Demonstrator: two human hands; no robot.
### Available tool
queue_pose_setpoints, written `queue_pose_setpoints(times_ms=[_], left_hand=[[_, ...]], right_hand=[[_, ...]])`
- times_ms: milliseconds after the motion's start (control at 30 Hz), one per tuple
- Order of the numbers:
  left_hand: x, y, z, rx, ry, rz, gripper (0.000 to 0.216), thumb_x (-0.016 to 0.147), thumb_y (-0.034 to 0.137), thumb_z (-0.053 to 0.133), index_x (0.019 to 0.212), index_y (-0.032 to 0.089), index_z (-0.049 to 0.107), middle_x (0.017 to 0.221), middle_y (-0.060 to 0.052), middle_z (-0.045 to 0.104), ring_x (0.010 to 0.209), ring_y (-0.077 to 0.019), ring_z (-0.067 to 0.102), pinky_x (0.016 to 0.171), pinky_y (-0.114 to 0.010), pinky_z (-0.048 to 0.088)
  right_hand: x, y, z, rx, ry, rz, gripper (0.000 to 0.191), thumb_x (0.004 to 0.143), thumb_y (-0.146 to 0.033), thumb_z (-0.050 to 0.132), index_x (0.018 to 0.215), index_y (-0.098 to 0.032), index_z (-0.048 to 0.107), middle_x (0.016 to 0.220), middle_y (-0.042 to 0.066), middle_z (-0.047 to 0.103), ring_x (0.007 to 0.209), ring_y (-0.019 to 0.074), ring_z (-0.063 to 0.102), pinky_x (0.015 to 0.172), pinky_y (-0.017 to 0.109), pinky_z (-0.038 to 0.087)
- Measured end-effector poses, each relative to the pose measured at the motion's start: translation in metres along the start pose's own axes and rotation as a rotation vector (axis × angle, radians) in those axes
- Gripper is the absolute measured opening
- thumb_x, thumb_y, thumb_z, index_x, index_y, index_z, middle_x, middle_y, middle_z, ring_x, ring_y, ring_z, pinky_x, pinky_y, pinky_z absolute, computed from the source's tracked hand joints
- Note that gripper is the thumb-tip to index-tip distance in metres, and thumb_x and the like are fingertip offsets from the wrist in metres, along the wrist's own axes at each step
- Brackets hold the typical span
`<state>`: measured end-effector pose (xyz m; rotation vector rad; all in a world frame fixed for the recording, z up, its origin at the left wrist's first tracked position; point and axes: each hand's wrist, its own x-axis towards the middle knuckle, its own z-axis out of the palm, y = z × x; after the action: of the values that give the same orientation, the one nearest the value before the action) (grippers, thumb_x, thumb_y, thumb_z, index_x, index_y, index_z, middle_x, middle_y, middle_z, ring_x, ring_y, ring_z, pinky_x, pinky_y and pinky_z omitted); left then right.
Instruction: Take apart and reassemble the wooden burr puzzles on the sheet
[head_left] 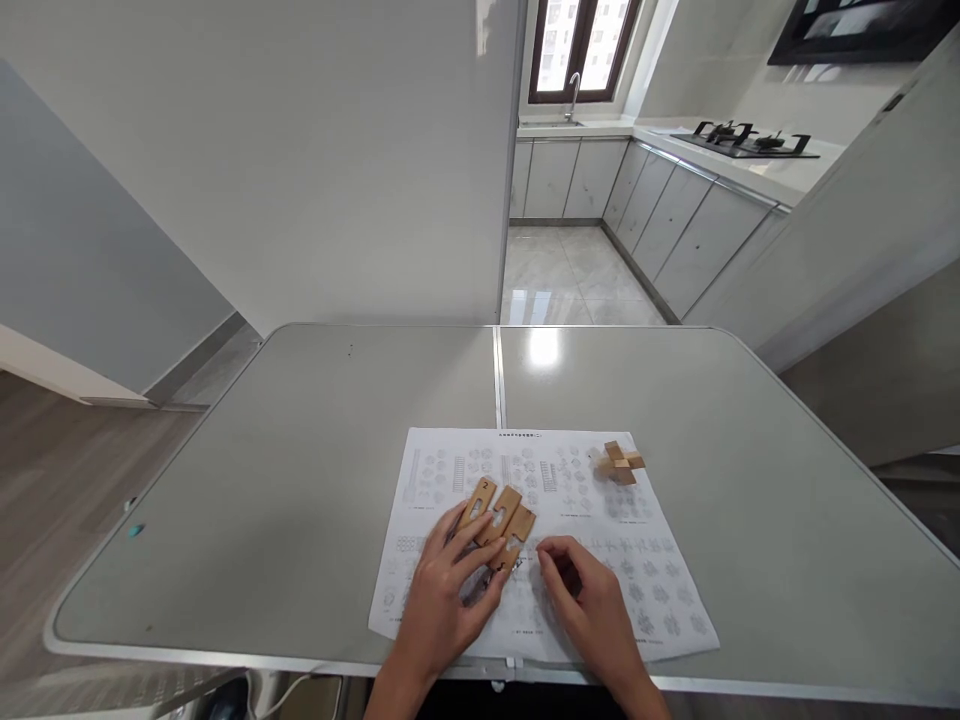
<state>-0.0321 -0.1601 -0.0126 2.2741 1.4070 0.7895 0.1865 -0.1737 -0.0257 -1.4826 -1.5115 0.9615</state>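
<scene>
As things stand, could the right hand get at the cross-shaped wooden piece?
Probably yes: no held piece shows in the right hand, and only the printed sheet shows between it and the cross-shaped wooden piece.

Printed sheet (566,510) on grey table (300,500)

Note stove (739,145) on white counter (780,176), back right; faucet (572,106) before brown-framed window (555,45); teal object (135,530) near table's (247,500) left edge.

Bright window (583,50) | glare on tabletop (315,480) | soft shadows | sheet print (660,595) perhaps blurred
</scene>
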Motion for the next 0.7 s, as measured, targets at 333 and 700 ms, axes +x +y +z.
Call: queue_pose_setpoints(times_ms=[333, 700], left_hand=[[0.001, 0.002, -0.001, -0.213, 0.146, -0.152, 0.016, 0.104, 0.024, 0.061, 0.115, 0.027, 0.072, 0.121, -0.006, 0.075, 0.127, -0.0255, 0.065, 0.114, -0.05, 0.054], [-0.001, -0.008, 0.013, 0.061, 0.296, -0.243, 0.026, 0.102, 0.032, 0.064, 0.127, 0.024, 0.064, 0.132, -0.012, 0.065, 0.131, -0.032, 0.058, 0.111, -0.054, 0.052]], right_hand=[[0.0, 0.003, -0.002, -0.016, 0.012, -0.015, 0.027, 0.105, -0.043, 0.055, 0.1, -0.021, 0.069, 0.089, 0.005, 0.073, 0.073, 0.0199, 0.069, 0.066, 0.029, 0.055], [-0.001, -0.003, 0.006, -0.195, -0.015, -0.112, 0.067, 0.09, -0.039, 0.076, 0.15, -0.026, 0.05, 0.152, 0.014, 0.055, 0.066, 0.0146, 0.063, 0.069, 0.037, 0.064]])
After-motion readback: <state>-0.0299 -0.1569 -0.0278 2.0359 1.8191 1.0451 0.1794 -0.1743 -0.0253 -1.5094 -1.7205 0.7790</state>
